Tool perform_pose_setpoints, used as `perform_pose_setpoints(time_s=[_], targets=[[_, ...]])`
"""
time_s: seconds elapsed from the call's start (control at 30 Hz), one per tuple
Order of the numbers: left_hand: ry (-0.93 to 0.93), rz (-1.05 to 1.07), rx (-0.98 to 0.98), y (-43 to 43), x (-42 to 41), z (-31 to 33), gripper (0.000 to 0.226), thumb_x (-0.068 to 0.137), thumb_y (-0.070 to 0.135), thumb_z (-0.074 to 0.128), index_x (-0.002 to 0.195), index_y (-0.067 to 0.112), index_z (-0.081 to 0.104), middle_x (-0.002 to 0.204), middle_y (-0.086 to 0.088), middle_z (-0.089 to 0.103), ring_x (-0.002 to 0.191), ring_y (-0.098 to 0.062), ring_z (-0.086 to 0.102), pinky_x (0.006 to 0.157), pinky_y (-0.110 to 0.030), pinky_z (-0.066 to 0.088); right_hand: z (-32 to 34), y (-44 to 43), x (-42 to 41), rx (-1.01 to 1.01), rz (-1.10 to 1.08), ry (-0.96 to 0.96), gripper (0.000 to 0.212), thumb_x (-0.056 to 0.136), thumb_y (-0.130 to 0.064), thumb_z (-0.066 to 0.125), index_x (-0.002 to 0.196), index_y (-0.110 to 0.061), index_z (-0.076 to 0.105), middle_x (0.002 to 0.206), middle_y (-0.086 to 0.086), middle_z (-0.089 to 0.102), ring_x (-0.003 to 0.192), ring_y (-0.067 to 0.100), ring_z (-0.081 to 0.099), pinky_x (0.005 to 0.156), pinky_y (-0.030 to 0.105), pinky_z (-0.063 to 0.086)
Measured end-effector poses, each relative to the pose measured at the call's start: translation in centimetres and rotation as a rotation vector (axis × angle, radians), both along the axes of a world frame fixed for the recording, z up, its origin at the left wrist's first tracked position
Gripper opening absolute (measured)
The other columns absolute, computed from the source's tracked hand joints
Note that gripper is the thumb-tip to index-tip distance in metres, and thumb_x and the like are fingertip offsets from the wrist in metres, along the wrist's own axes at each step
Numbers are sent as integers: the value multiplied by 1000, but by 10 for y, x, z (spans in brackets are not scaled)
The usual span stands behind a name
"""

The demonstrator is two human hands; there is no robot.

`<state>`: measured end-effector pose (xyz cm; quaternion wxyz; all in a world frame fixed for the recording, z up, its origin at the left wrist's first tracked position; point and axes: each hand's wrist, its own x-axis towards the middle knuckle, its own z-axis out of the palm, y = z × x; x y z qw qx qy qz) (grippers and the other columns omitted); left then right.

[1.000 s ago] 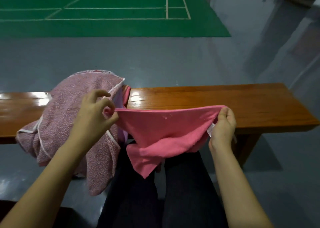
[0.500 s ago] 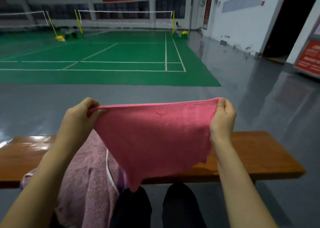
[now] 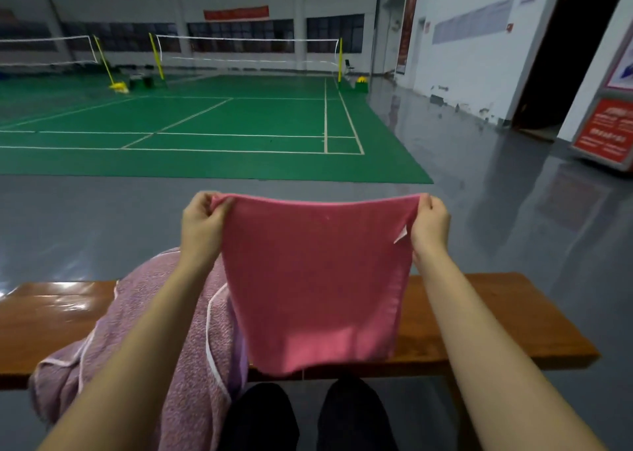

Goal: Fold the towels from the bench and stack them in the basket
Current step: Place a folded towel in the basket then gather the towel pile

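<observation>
**Pink towel held up flat over the wooden surface**

The left hand (image 3: pixel 202 222) and right hand (image 3: pixel 430 222) are pinching the top corners of the pink towel (image 3: pixel 315 279), fingers clenched on the cloth. Its small white tag (image 3: pixel 400 236) is unreadable. Half a second ago it was drooping to a point; now it is hanging square, long axis vertical. A purple towel (image 3: pixel 154 330) is lying on the surface (image 3: pixel 479 317).

Pink towel (image 3: pixel 315 279), plain, with white tag (image 3: pixel 400 236). Mauve speckled towel (image 3: pixel 144 330), white-piped. Bench (image 3: pixel 479 324) was glossy reddish-brown wood. Court (image 3: pixel 212 125) was green, white-lined; floor (image 3: pixel 479 217) grey; net posts (image 3: pixel 156 56) yellow.
</observation>
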<state>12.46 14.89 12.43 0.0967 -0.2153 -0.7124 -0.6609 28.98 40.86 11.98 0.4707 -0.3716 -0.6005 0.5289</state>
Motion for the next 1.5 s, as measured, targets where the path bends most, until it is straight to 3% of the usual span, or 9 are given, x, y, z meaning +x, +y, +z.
perform_pose_setpoints(time_s=[0.2, 0.43, 0.67, 0.77, 0.9, 1.0, 1.1, 1.27, 1.5], targets=[[185, -2, 67, 15, 9, 36, 20, 92, 16, 59, 78, 27, 50, 73, 7, 54, 63, 0, 46, 60, -13, 38, 34, 10, 15, 36, -67, 120, 33, 104, -28, 30, 76, -20, 46, 72, -4, 41, 65, 8, 41, 59, 21, 37], [-93, -117, -157, -3, 49, -122, 7, 86, 5, 65, 79, 6, 63, 70, -2, 60, 61, -1, 52, 56, -9, 39, -124, 5, 52, -171, -133, -53, 30, 104, -19, 32, 77, -16, 46, 69, -2, 43, 64, 13, 42, 52, 19, 36], [-251, -199, -361, -18, 70, -224, 22, 89, 2, 61, 73, 18, 58, 68, 4, 57, 58, 3, 44, 59, -14, 39, -222, -12, 73, -279, -42, -349, 33, 105, -26, 27, 99, -7, 53, 84, 10, 54, 75, 26, 54, 57, 28, 39], [-336, -173, -281, -15, 67, -227, 18, 88, 5, 63, 78, 18, 56, 68, 4, 58, 61, -3, 47, 56, -15, 40, -221, -15, 69, -203, -9, -423, 30, 104, -27, 30, 101, -9, 54, 90, 6, 56, 88, 26, 57, 66, 32, 43], [-341, -173, -273, -6, 61, -225, 15, 85, 8, 68, 77, 14, 56, 71, -2, 61, 64, -6, 51, 63, -20, 41, -212, -29, 49, 229, 59, -626, 27, 94, -11, 48, 119, -11, 57, 124, 8, 54, 111, 25, 51, 100, 44, 42], [-306, -169, -278, 5, 56, -223, 16, 83, 12, 71, 74, 15, 57, 69, 1, 59, 64, -8, 49, 66, -28, 41, -197, -71, 14, 298, 522, -536, 42, 93, -11, 54, 134, -17, 48, 139, 0, 47, 119, 14, 47, 107, 32, 37], [-283, -171, -296, 17, 54, -219, 19, 83, 14, 71, 73, 21, 57, 67, 5, 56, 58, -3, 46, 60, -23, 40, -197, -111, -22, 324, 853, -529, 46, 90, -13, 61, 135, -14, 49, 134, 2, 55, 123, 12, 49, 104, 21, 34], [-278, -181, -270, 28, 44, -216, 12, 86, 11, 68, 78, 19, 63, 74, 6, 64, 69, -4, 55, 69, -21, 44, -207, -112, -64, 308, 821, -508, 13, 85, -10, 64, 98, -8, 64, 95, 7, 66, 90, 20, 59, 77, 27, 42], [-277, 112, -816, 43, -7, -237, 39, 88, 23, 62, 116, -3, 55, 113, -28, 55, 107, -42, 53, 95, -41, 39, -254, -97, -90, 155, 708, -491, 4, 90, -20, 60, 87, -21, 57, 91, -3, 66, 92, 17, 63, 84, 43, 50]])
